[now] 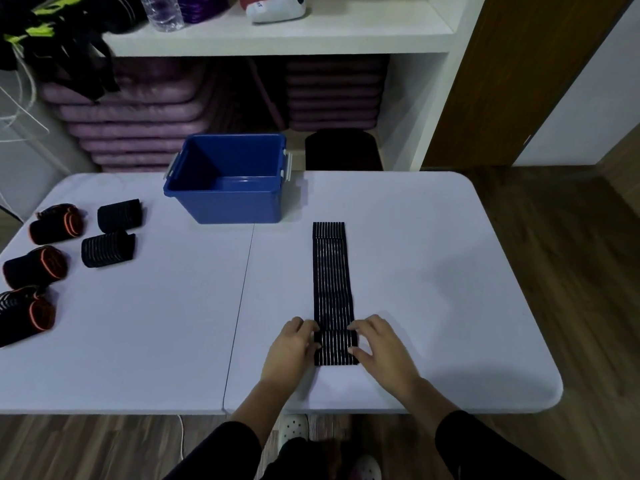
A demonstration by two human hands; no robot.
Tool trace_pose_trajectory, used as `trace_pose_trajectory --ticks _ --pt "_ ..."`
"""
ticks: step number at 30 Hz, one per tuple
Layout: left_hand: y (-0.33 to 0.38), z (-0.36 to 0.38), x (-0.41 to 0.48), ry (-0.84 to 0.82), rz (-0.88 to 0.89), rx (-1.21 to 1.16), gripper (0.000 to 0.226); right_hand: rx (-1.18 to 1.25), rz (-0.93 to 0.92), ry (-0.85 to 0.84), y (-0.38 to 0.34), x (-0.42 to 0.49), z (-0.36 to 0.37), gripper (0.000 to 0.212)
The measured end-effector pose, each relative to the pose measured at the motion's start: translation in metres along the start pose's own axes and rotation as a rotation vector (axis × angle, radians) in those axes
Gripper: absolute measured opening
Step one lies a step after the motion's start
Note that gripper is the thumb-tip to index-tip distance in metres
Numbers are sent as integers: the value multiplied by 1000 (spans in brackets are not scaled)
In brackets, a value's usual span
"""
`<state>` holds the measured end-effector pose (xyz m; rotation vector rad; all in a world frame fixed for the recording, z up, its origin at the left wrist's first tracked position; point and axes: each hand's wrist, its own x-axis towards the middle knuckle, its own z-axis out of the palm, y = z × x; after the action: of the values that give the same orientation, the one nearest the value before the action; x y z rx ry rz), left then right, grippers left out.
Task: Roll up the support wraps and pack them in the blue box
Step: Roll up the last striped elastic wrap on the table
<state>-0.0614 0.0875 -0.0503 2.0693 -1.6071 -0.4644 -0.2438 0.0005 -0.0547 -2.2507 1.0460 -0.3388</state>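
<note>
The left hand (pixel 294 344) and the right hand (pixel 377 344) each held one side of the near end of the long striped wrap (pixel 332 271). Their fingers were bent around a first small roll. The rest of the wrap lay flat and straight, running away from the hands across the white table (pixel 138 341). I think this roll was only just started, with most of the strip left to wind up.

Past the far end of the wrap, a bit to the left of the hands, stood the blue box (pixel 239 206). It was open and nothing showed inside. Far off to the left of the left hand lay five rolled wraps (pixel 107 249), rolled but not packed. None of the packing was done.

The table's near edge was close behind the hands. Its right edge was well off to the right. Bare table lay on both sides of the wrap, so there looked to be plenty of room to roll forward.
</note>
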Motion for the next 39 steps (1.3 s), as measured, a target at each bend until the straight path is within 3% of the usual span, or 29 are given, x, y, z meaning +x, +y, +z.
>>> trace_pose_trajectory --ticks 3,6,10,12,17,19,21,24,26,28,30,32,35,39 --pt "-9 -1 -2 -24 242 145 36 -112 -174 -92 1 0 -3 48" --pt "-16 -5 -2 -98 327 301 63 -190 -184 -224 6 3 -7 63" --pt "-13 -5 2 -145 303 352 53 -125 -194 -152 5 7 -8 45" --pt "-8 -5 5 -144 207 192 40 -24 -118 -112 1 9 -9 34" --pt "9 -13 14 -224 -285 -332 6 203 166 -139 -8 13 -13 24" --pt "10 -10 15 -221 -377 -373 4 226 257 -120 -9 14 -10 27" --pt "12 -4 13 -216 -413 -326 18 196 293 -96 -9 13 -5 29" --pt "13 1 9 -132 -278 -72 32 103 221 -18 -7 9 -1 35" --pt "13 2 9 -55 -96 44 36 6 55 27 -2 8 -2 36" --pt "9 2 9 -43 100 121 35 -56 -85 -21 4 8 -6 40" --pt "3 1 9 -91 194 164 40 -135 -139 -135 11 10 -10 59" --pt "-3 0 9 -170 229 251 60 -216 -168 -226 19 13 -11 71" --pt "-5 -1 12 -228 228 328 67 -195 -186 -194 20 16 -10 60" --pt "5 -7 22 -205 -19 9 57 31 -39 -100 7 22 -13 37"
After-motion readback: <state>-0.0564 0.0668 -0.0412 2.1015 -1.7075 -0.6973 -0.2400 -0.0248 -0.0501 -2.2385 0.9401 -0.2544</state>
